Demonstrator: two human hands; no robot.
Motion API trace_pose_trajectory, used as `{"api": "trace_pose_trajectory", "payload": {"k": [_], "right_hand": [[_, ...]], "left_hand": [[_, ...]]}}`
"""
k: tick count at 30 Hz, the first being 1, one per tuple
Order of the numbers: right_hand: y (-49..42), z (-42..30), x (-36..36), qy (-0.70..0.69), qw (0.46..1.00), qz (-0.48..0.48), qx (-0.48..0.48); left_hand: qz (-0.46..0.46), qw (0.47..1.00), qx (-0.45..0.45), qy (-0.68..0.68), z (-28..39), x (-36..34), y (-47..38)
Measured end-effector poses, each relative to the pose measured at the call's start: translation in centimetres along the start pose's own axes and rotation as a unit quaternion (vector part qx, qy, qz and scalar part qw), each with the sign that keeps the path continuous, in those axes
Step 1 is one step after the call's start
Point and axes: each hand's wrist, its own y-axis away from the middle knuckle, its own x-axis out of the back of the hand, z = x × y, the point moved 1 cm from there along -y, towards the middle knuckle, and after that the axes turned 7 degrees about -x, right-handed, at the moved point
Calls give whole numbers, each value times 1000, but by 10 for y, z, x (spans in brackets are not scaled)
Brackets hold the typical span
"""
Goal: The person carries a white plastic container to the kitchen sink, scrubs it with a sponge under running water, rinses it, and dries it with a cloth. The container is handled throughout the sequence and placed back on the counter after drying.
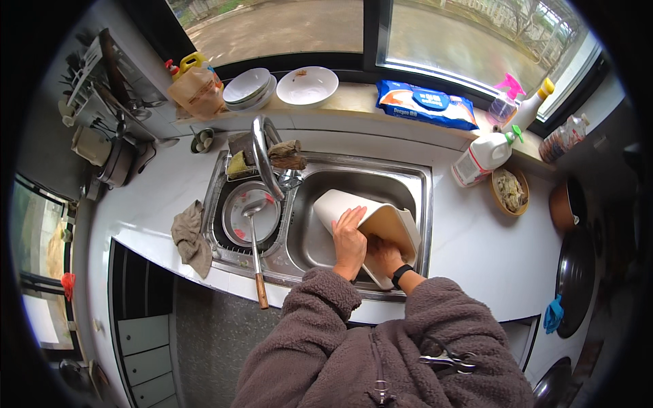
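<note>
A white plastic bin lies tilted on its side in the right basin of the stainless steel sink, its mouth facing right and toward me. My left hand rests on the outside of the bin with the fingers spread over its wall. Inside the mouth is my right hand, its fingers reaching against the brownish inner wall; the fingertips are partly hidden, and whether they hold anything cannot be seen. A black band circles my right wrist. The chrome faucet arches over the left basin, away from the bin.
A ladle lies across a floral plate in the left basin, its handle jutting past the counter edge. A grey rag drapes over the front edge. Right of the sink stand a white detergent bottle and a food bowl.
</note>
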Motion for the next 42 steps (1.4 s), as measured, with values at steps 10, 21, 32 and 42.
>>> {"api": "trace_pose_trajectory", "payload": {"k": [10, 21, 32, 42], "right_hand": [[78, 43, 126, -148, 953, -246, 95], [18, 16, 82, -148, 962, -212, 87], [24, 16, 56, -47, 969, -221, 96], [26, 35, 104, 243, 963, -68, 97]], "left_hand": [[9, 1000, 11, 13, -1, 2, 4], [1, 1000, 4, 4, -1, -2, 0], [-7, 1000, 3, -19, -3, -4, 1], [-20, 999, -12, -37, 0, -4, -3]]}}
